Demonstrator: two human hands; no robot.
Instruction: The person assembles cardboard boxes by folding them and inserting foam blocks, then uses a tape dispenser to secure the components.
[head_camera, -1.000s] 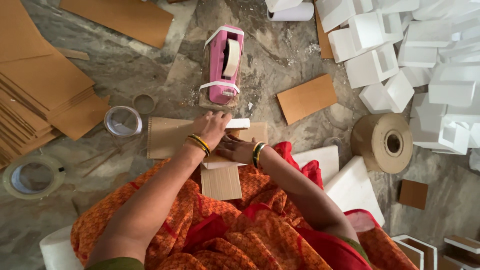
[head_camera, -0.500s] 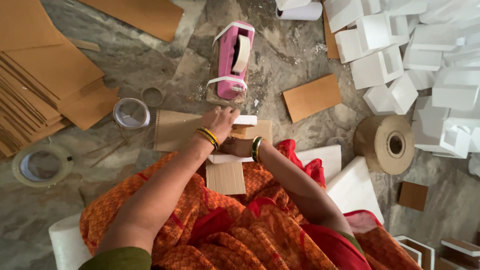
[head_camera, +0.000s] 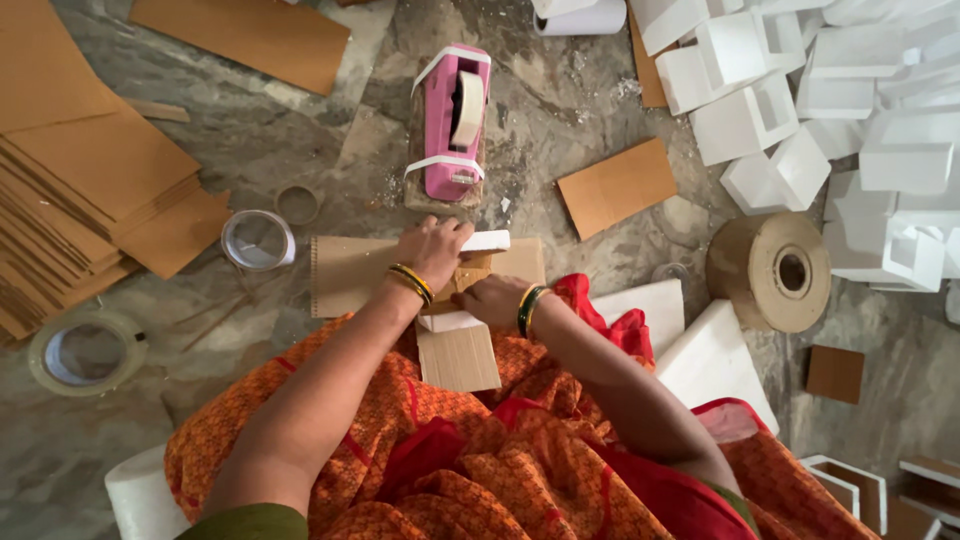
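My left hand (head_camera: 432, 248) presses down on a small white foam block (head_camera: 487, 241) that lies on a brown cardboard sheet (head_camera: 350, 272). My right hand (head_camera: 492, 296) grips the cardboard fold and a second white foam piece (head_camera: 448, 322) just below it. A cardboard flap (head_camera: 460, 358) hangs over my orange-clad lap. A pink tape dispenser (head_camera: 450, 125) with a roll of tape stands on the floor just beyond my hands. Both wrists wear bangles.
A stack of cardboard sheets (head_camera: 80, 190) lies at the left, with two clear tape rolls (head_camera: 257, 240) (head_camera: 85, 352) near it. White foam boxes (head_camera: 830, 120) pile up at the upper right. A big brown tape roll (head_camera: 772, 270) and a loose cardboard piece (head_camera: 616, 186) lie to the right.
Both hands stay on the foam and cardboard with only slight shifts. The view has drifted a little, so the floor items sit lower and further right.
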